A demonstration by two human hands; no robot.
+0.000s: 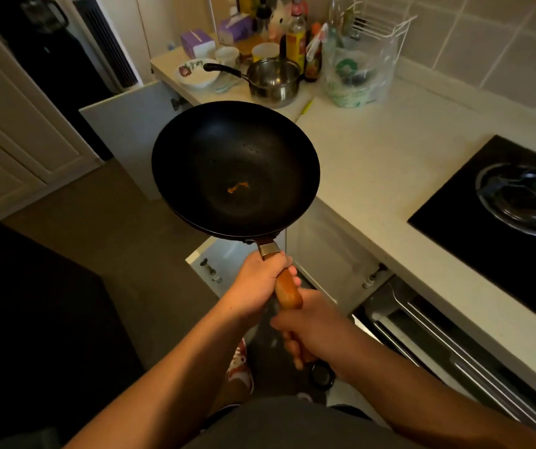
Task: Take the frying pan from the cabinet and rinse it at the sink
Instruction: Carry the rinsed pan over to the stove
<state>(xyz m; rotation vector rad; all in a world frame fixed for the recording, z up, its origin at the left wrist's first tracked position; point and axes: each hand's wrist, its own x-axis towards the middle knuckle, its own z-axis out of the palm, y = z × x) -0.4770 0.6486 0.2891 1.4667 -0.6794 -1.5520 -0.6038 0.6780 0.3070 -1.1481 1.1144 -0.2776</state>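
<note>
both hands (261, 283) grip round black frying pan (234, 170) w/ wooden handle (287, 288)

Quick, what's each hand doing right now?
Left hand: closed around the frying pan handle.
Right hand: closed on the handle's lower end.

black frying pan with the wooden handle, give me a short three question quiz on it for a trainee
1. True or false: the black frying pan rests on the white countertop.
2. Which hand grips the brown wooden handle nearest the bowl? A left hand B right hand
3. What colour is the residue inside the pan?

Key: 1 false, it is held over the floor; 2 A; 3 orange.
</note>
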